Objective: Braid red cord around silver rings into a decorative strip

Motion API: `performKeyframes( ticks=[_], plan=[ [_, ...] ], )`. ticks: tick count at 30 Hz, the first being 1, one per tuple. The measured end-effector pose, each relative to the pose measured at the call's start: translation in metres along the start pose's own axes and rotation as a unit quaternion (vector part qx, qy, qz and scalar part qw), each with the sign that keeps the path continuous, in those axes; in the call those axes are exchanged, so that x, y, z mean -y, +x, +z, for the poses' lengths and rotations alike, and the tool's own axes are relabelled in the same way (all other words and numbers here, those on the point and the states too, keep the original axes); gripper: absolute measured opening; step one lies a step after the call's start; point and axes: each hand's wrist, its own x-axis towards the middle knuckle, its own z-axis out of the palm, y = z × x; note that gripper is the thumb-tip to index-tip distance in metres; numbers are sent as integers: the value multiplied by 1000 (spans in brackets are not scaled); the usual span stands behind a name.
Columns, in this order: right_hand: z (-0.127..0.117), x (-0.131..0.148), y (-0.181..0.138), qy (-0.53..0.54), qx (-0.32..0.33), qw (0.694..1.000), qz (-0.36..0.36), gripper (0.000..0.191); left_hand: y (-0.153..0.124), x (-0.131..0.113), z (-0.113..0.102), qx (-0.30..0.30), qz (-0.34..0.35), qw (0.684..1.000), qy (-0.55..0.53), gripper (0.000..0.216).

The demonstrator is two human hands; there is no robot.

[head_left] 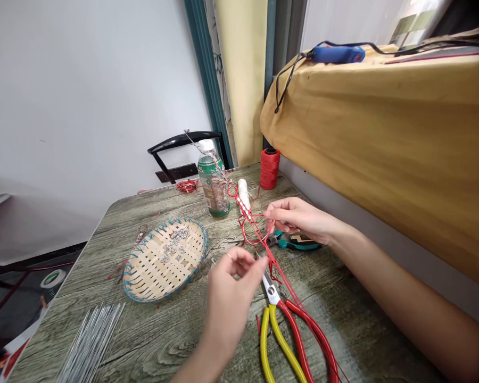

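Observation:
Several red cords run from the neck of a green plastic bottle down across the wooden table. My right hand pinches the cords near a loop, fingers closed. Lower down, my left hand pinches the same cords between thumb and fingers; a ring is on one finger. Silver beads are threaded on the cords close to the bottle.
A woven basket holding small metal rings lies left of my hands. Pliers with yellow and red handles lie in front, a green tool under my right hand. Metal wires, red thread spool, white spool.

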Motion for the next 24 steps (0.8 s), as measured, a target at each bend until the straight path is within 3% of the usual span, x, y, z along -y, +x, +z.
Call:
performKeyframes(
  ticks=[4, 11, 16, 24],
  plan=[
    [0, 0, 0, 9, 10, 1000, -6, 28, -8, 7, 9, 28, 70, 986, 147, 10],
    [-4, -1, 1, 28, 23, 999, -13, 24, -8, 10, 5, 78, 111, 977, 162, 16],
    [-5, -3, 4, 45, 44, 998, -13, 25, -10, 12, 2, 43, 102, 975, 195, 11],
    [-10, -9, 7, 52, 70, 996, -10, 27, -2, 15, 7, 99, 55, 991, 73, 12]
  ],
)
